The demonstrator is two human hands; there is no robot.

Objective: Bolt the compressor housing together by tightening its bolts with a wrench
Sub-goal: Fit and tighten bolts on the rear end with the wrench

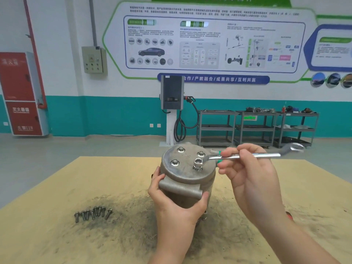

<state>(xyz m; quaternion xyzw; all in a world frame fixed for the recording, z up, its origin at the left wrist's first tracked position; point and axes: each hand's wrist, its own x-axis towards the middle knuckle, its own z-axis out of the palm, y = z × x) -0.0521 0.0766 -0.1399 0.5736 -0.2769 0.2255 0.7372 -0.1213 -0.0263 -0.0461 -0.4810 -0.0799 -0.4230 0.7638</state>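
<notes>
tan, oil-stained board table (57,187): its far edge runs across the view just behind the work; the surface lies open at 9 o'clock and 3 o'clock of the work, with a dark smear spreading from the centre toward 8 o'clock.

grey cast-metal cylindrical compressor housing (187,180): stands upright at the table's centre, near the far edge, round end plate tilted toward the viewer. three flanged bolts sit low in the plate at 9, 11 and 1 o'clock.

left hand (176,199): wraps the housing's lower body and mounting lug from 7 o'clock, thumb on one side, fingers curled round the other.

right hand (247,174): at 3 o'clock of the housing, pinches the shank between thumb and fingers; this forearm crosses the table's 4 to 5 o'clock quarter.

bright steel combination wrench (247,156): lies almost level, ring end seated over the raised bolt, open end projecting past the table's far edge toward 2 o'clock, a green band near the ring end.

raised flanged bolt (198,162): stands proud of the plate at its 4 o'clock, well above the other three.

loose steel bolts (93,214): a tight row on the table at 8 o'clock, well apart from the housing and both hands.

beyond the table: bare grey floor, grey metal shelf carts (257,128) at 1 o'clock and a charging post (172,94) at 12 o'clock against the wall.
</notes>
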